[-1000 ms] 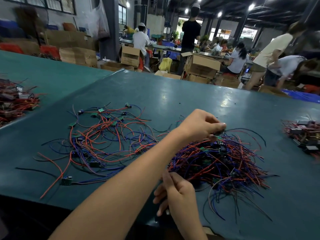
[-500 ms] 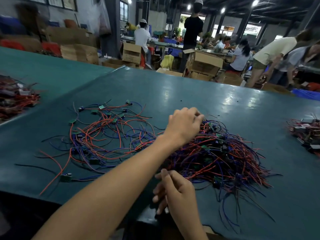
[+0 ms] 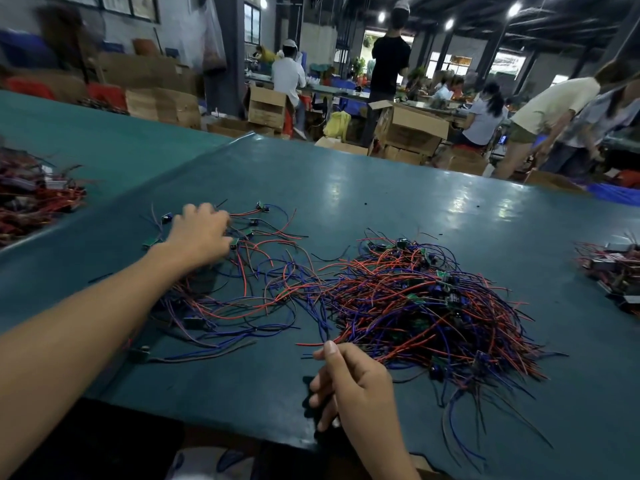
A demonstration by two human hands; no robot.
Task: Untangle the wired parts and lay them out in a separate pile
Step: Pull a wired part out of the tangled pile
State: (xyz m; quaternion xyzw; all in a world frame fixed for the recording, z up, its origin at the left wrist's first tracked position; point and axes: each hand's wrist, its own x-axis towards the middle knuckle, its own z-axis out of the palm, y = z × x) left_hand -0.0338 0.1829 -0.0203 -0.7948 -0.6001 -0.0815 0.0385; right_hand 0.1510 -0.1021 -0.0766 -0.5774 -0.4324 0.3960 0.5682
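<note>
A dense tangle of red and blue wired parts (image 3: pixel 426 306) with small green boards lies on the teal table (image 3: pixel 363 188), right of centre. To its left spreads a looser pile of separated wired parts (image 3: pixel 256 271). My left hand (image 3: pixel 201 233) is over the far left of that loose pile. Its fingers curl down around a wired part (image 3: pixel 235 241), and the fingertips are hidden. My right hand (image 3: pixel 349 382) rests at the table's front edge with loosely curled fingers. Its thumb tip lies next to the near wire ends of the tangle.
More heaps of red wired parts lie at the left on a neighbouring table (image 3: pixel 31 199) and at the right edge (image 3: pixel 613 268). Cardboard boxes (image 3: pixel 408 129) and several people stand beyond the far edge of the table.
My left hand has moved from the top of the dense tangle leftward to the far side of the loose pile. My right hand has stayed at the front edge.
</note>
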